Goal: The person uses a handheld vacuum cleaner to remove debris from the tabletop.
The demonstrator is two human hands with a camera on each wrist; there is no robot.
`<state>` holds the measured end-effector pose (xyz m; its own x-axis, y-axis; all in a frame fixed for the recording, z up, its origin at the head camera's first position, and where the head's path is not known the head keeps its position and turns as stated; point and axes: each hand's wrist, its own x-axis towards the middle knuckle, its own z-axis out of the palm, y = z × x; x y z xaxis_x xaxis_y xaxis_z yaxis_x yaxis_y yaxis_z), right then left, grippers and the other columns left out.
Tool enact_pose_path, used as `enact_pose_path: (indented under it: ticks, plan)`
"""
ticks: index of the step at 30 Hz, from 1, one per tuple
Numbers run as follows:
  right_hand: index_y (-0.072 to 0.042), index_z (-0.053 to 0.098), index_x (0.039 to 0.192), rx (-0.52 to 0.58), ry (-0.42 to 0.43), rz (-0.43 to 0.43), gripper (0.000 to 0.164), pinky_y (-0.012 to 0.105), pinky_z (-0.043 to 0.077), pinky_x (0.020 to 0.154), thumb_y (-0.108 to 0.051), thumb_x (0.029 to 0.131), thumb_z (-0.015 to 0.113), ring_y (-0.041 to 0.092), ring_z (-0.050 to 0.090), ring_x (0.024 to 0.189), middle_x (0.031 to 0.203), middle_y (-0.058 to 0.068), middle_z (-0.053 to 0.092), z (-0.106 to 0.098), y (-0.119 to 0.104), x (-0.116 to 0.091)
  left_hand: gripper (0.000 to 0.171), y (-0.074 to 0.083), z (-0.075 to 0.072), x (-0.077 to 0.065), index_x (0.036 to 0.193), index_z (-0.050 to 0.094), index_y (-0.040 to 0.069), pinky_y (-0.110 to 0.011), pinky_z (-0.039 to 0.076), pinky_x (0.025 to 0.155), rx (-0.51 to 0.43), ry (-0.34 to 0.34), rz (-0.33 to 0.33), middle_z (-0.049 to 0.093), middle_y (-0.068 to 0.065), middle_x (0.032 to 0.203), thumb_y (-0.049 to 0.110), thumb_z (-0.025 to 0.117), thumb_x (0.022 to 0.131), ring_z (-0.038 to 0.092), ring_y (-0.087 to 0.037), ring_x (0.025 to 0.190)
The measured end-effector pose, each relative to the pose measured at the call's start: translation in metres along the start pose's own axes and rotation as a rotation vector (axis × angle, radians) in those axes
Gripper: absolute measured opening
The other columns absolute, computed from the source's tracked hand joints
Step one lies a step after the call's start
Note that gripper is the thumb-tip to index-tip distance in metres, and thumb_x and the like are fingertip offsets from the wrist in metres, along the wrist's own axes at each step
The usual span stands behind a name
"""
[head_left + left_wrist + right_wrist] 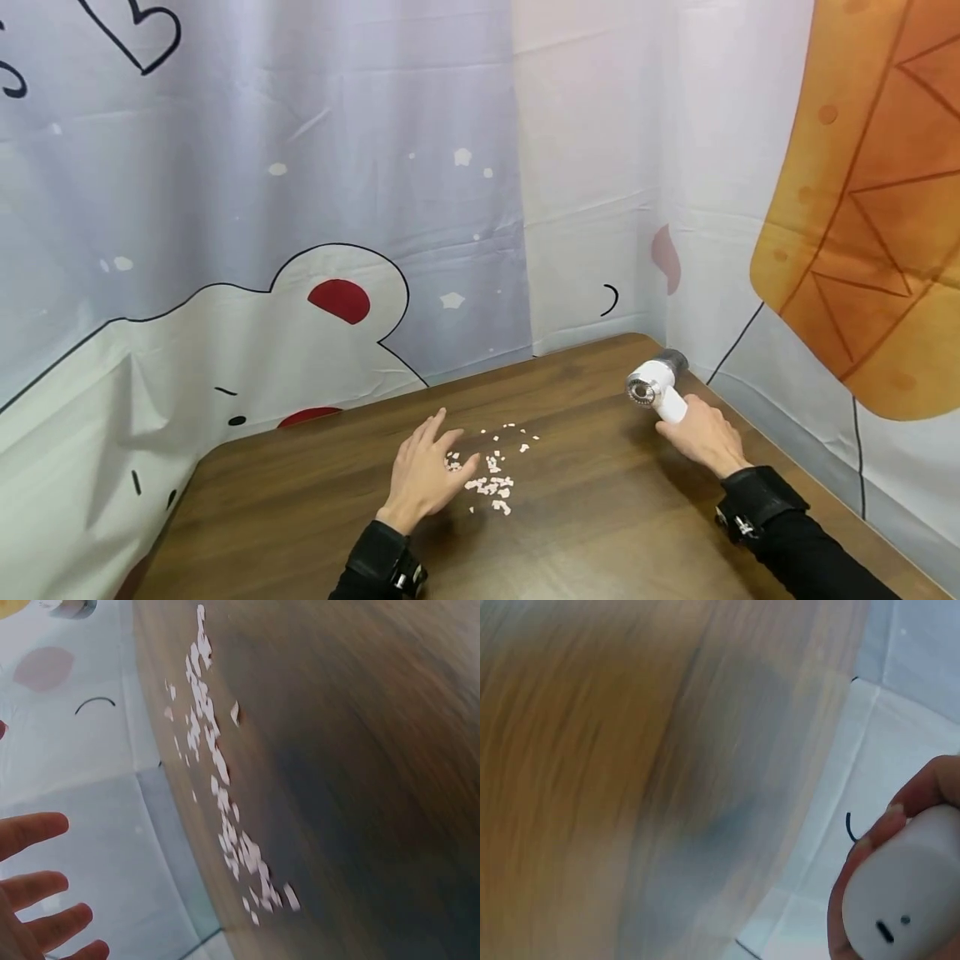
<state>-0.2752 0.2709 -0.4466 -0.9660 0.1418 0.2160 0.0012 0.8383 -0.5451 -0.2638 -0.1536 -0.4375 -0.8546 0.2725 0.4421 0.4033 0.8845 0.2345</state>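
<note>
My right hand (705, 435) grips the white handle of a small handheld vacuum cleaner (670, 406) above the right side of the table. Its round vent faces left and its grey, see-through end points to the back right. In the right wrist view the rounded white handle end (900, 896) shows a slot and a small dot, with fingers around it. Over the table's middle, my left hand (426, 471) hovers with fingers spread, holding nothing. Small white paper scraps (491, 486) lie scattered just right of it, a few partly behind the thumb and index finger.
The brown wooden table (585, 533) has rounded far corners. Printed cloth curtains (360, 167) hang directly behind it and along its right edge.
</note>
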Motion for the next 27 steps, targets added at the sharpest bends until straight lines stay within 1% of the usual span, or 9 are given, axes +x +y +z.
enact_pose_path:
  ticks: [2, 4, 8, 12, 18, 22, 25, 27]
  plan:
    - [0.004, 0.057, 0.089, 0.074, -0.013, -0.02, 0.034, 0.037, 0.041, 0.049, -0.027, 0.078, 0.068, 0.025, 0.056, 0.062, 0.072, 0.01, 0.059, 0.004, -0.003, 0.001, 0.052, -0.005, -0.003, -0.003, 0.117, 0.069, 0.019, -0.052, 0.033, 0.102, 0.004, 0.0, -0.021, 0.04, -0.008, 0.148, 0.057, 0.058, 0.084, 0.037, -0.029, 0.134]
    - [0.005, 0.056, 0.09, 0.199, -0.053, -0.026, 0.029, 0.034, 0.043, 0.05, -0.021, 0.08, 0.066, 0.022, 0.056, 0.06, 0.069, 0.009, 0.059, 0.007, -0.007, 0.002, 0.051, -0.009, -0.006, -0.007, 0.117, 0.069, 0.019, -0.052, 0.033, 0.102, 0.007, -0.001, -0.035, 0.04, -0.008, 0.148, 0.057, 0.058, 0.084, 0.037, -0.029, 0.134]
    - [0.007, 0.051, 0.095, 0.547, -0.186, 0.034, 0.023, 0.03, 0.047, 0.05, -0.012, 0.084, 0.059, 0.02, 0.058, 0.058, 0.067, 0.011, 0.059, 0.01, -0.015, 0.005, 0.049, -0.016, -0.01, -0.012, 0.113, 0.071, 0.017, -0.054, 0.035, 0.1, 0.009, 0.027, -0.036, 0.041, -0.009, 0.146, 0.055, 0.058, 0.085, 0.039, -0.032, 0.132]
    - [0.008, 0.048, 0.097, 0.881, -0.327, 0.066, 0.019, 0.028, 0.05, 0.051, -0.006, 0.087, 0.056, 0.015, 0.058, 0.059, 0.072, 0.01, 0.058, 0.011, -0.019, 0.006, 0.045, -0.023, -0.014, -0.017, 0.109, 0.072, 0.018, -0.054, 0.036, 0.098, 0.018, 0.057, -0.042, 0.043, -0.008, 0.145, 0.054, 0.06, 0.085, 0.041, -0.03, 0.13]
    - [0.001, 0.044, 0.1, 1.292, -0.593, 0.048, 0.007, 0.021, 0.048, 0.055, -0.001, 0.094, 0.044, 0.008, 0.053, 0.062, 0.081, 0.003, 0.055, 0.009, -0.021, 0.008, 0.039, -0.032, -0.018, -0.023, 0.105, 0.073, 0.02, -0.052, 0.037, 0.098, 0.024, 0.089, -0.059, 0.046, -0.006, 0.144, 0.051, 0.062, 0.084, 0.044, -0.028, 0.129]
    - [-0.001, 0.041, 0.106, 1.567, -0.79, 0.0, 0.012, 0.02, 0.046, 0.059, -0.001, 0.097, 0.033, 0.007, 0.05, 0.064, 0.084, 0.002, 0.054, 0.009, -0.021, 0.012, 0.038, -0.036, -0.022, -0.026, 0.102, 0.074, 0.019, -0.052, 0.039, 0.097, 0.021, 0.13, -0.059, 0.048, -0.006, 0.142, 0.049, 0.063, 0.084, 0.046, -0.029, 0.126]
    - [-0.001, 0.039, 0.11, 1.78, -0.945, -0.064, 0.02, 0.021, 0.044, 0.063, -0.002, 0.099, 0.023, 0.008, 0.044, 0.067, 0.088, 0.003, 0.053, 0.011, -0.019, 0.016, 0.036, -0.038, -0.024, -0.028, 0.101, 0.075, 0.017, -0.052, 0.041, 0.094, 0.03, 0.169, -0.04, 0.05, -0.006, 0.14, 0.047, 0.064, 0.084, 0.049, -0.029, 0.123]
    - [0.0, 0.04, 0.112, 1.9, -1.039, -0.095, 0.025, 0.022, 0.044, 0.065, -0.004, 0.099, 0.019, 0.009, 0.04, 0.068, 0.09, 0.005, 0.053, 0.012, -0.019, 0.018, 0.035, -0.04, -0.025, -0.029, 0.1, 0.075, 0.017, -0.052, 0.042, 0.092, 0.036, 0.199, -0.02, 0.05, -0.007, 0.139, 0.045, 0.065, 0.083, 0.051, -0.03, 0.12]
